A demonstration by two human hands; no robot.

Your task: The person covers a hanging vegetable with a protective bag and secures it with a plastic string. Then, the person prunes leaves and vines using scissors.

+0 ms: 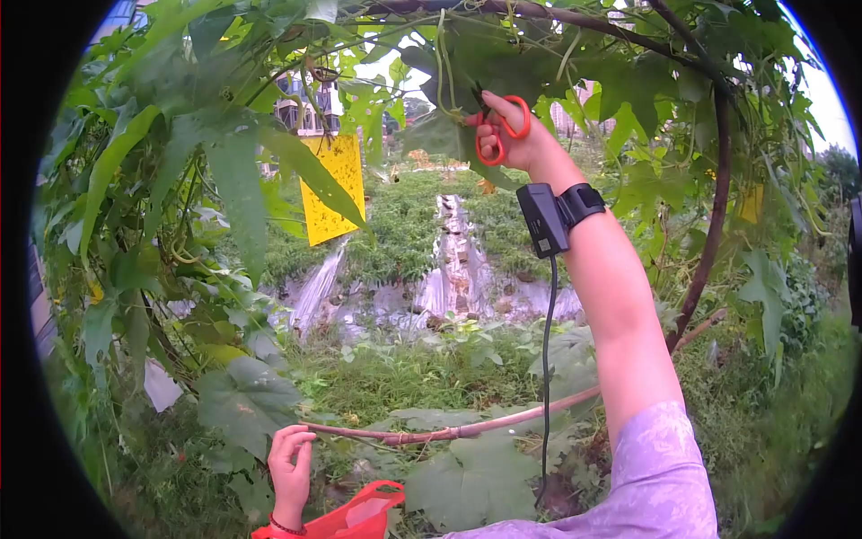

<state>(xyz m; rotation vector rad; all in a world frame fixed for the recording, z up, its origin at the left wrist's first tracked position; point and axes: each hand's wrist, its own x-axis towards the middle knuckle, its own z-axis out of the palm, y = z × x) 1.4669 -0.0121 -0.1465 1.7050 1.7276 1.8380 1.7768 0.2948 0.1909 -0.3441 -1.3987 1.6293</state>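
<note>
Raised high in the middle of the view, my right hand [512,135] is closed round scissors with red-orange handles [515,118]. Their dark blades point up among the leaves, beside thin hanging green vine stems [444,61]; whether the blades touch a stem I cannot tell. Low at the left, my left hand [288,463] has loosely bent fingers, with a gap at the thumb and nothing visible in it. Its fingertips are beside the end of a thin brown branch [413,438]. A red plastic bag [359,512] hangs by my left forearm.
A curved woody branch [721,162] arches overhead and down the right side. A yellow sticky trap [334,190] hangs left of centre. Dense vine leaves [242,404] crowd the left. A black device [544,220] with a cable is strapped to my right wrist.
</note>
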